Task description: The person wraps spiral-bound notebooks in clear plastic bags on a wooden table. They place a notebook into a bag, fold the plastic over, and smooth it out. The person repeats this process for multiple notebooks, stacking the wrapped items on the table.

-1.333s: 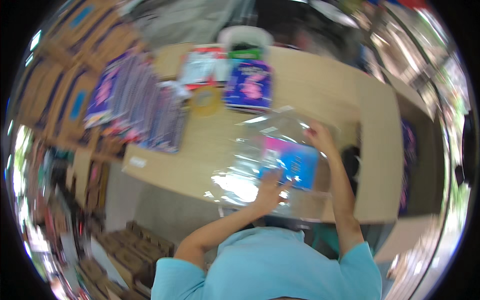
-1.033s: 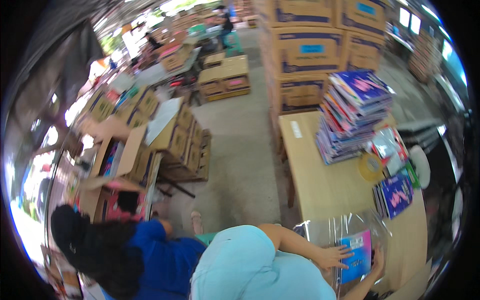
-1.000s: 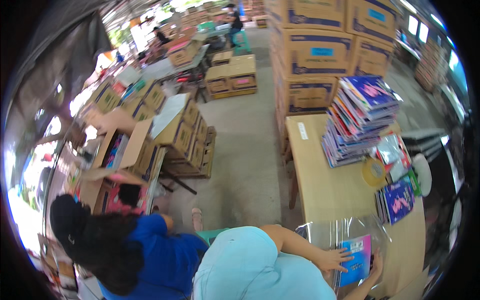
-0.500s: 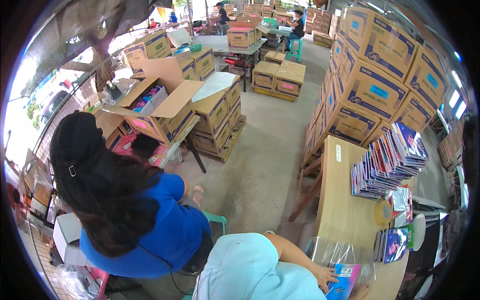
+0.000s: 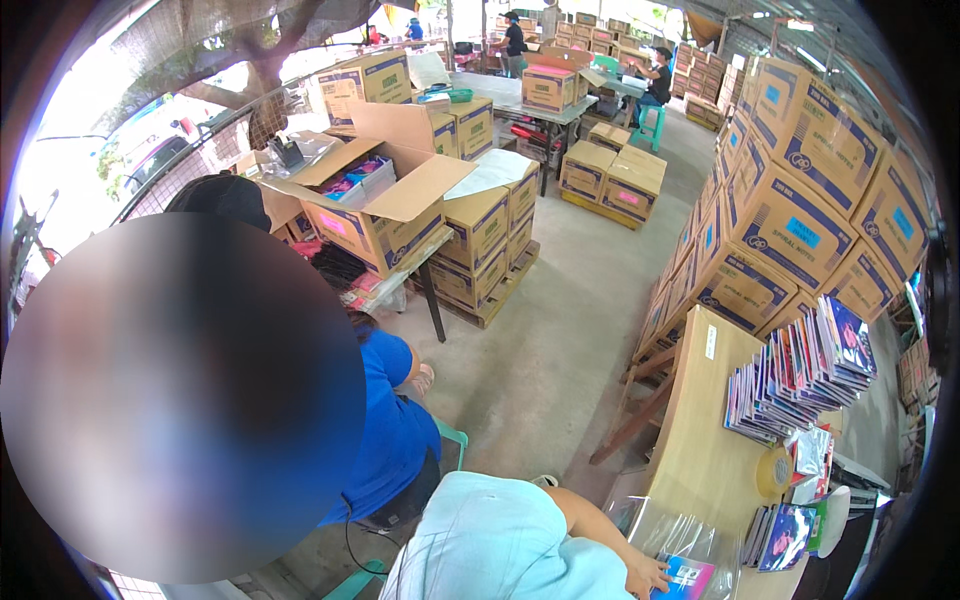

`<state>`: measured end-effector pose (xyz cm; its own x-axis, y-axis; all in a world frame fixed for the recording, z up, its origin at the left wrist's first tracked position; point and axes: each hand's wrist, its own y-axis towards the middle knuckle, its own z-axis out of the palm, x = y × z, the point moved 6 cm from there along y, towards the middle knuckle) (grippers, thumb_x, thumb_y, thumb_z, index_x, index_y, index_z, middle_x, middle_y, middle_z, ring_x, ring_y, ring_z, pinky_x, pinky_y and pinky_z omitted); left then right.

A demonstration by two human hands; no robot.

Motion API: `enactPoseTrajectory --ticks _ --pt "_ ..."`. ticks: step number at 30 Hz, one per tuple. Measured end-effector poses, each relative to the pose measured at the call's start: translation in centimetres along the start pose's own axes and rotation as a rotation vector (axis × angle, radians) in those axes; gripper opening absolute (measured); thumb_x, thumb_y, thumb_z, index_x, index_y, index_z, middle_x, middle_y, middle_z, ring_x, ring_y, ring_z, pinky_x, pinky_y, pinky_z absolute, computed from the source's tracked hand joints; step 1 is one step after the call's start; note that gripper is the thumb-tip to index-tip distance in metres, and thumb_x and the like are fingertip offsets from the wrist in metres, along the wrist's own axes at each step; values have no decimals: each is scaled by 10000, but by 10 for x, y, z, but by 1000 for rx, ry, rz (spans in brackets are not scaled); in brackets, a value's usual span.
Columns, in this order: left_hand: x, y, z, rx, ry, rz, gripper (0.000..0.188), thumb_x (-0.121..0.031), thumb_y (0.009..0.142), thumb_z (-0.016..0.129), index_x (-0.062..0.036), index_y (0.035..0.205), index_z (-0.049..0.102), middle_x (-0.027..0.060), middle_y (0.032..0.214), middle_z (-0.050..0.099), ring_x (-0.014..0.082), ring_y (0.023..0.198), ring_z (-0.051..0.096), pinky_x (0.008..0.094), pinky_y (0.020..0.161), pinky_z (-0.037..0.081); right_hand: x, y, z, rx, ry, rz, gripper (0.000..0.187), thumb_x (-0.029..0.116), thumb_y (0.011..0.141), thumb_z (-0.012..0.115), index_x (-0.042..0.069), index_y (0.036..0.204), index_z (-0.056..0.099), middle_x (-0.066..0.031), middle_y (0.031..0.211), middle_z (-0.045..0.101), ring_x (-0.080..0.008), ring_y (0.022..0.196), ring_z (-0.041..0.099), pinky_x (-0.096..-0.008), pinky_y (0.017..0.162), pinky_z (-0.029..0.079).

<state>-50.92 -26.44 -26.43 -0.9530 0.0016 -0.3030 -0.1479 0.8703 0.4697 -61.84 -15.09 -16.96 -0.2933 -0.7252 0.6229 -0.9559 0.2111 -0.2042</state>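
Observation:
At the lower edge my left hand [image 5: 648, 577] lies on a blue and pink notebook [image 5: 688, 574], fingers spread over its left side. Only the upper part of the notebook shows. Clear plastic film [image 5: 690, 530] lies around and beyond it on the wooden table [image 5: 705, 450]. My left arm reaches there from a light blue sleeve [image 5: 500, 530]. My right hand is out of view.
Leaning notebooks [image 5: 800, 375] in a long row, a tape roll [image 5: 773, 471] and a small notebook stack [image 5: 785, 538] line the table's right side. Stacked cartons [image 5: 800, 215] rise behind. To my left sits a co-worker in blue [image 5: 390, 440], partly blurred, near an open carton [image 5: 370, 215].
The whole view has shifted, so the surroundings sit further right and lower. The co-worker has turned. My left hand stays on the notebook; a bit of my right hand has left view.

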Motion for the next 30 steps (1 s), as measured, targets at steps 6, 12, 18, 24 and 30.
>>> enactPoseTrajectory --ticks 6,12,18,24,30 --pt "-19 -2 -12 -23 -12 6 363 -527 827 585 -364 1148 634 102 1293 533 390 1166 494 583 882 425 -19 10 -1 -53 -45 -6 295 278 796 617 24 941 653 -151 857 667 -267 791 636 -396 719 514" --pt "-19 7 -4 149 -110 -58 554 -501 729 701 -363 1254 592 216 1429 402 438 1347 330 626 1070 252 -105 14 -49 -221 -130 5 252 247 765 645 34 898 663 -151 832 666 -268 769 634 -401 704 510" --pt "-17 8 -56 175 -186 -235 773 -468 708 742 -206 1382 470 166 1328 499 354 1252 455 519 995 399 -224 6 -119 -330 -400 86 210 216 734 672 45 854 674 -152 808 664 -269 747 631 -407 690 506" --pt "-5 13 -64 166 -51 -296 647 -416 768 726 -170 1327 510 209 1409 390 405 1292 383 592 1026 306 -142 -28 -109 -348 -317 -58 197 193 705 739 74 861 756 -119 725 700 -216 629 661 -353 622 520" --pt "-7 26 -67 200 -2 -335 654 -431 789 707 -177 1354 496 232 1384 401 405 1283 386 605 1028 287 -68 -82 -94 -441 -299 -123 174 148 785 701 114 950 746 -101 885 693 -279 763 664 -377 712 526"
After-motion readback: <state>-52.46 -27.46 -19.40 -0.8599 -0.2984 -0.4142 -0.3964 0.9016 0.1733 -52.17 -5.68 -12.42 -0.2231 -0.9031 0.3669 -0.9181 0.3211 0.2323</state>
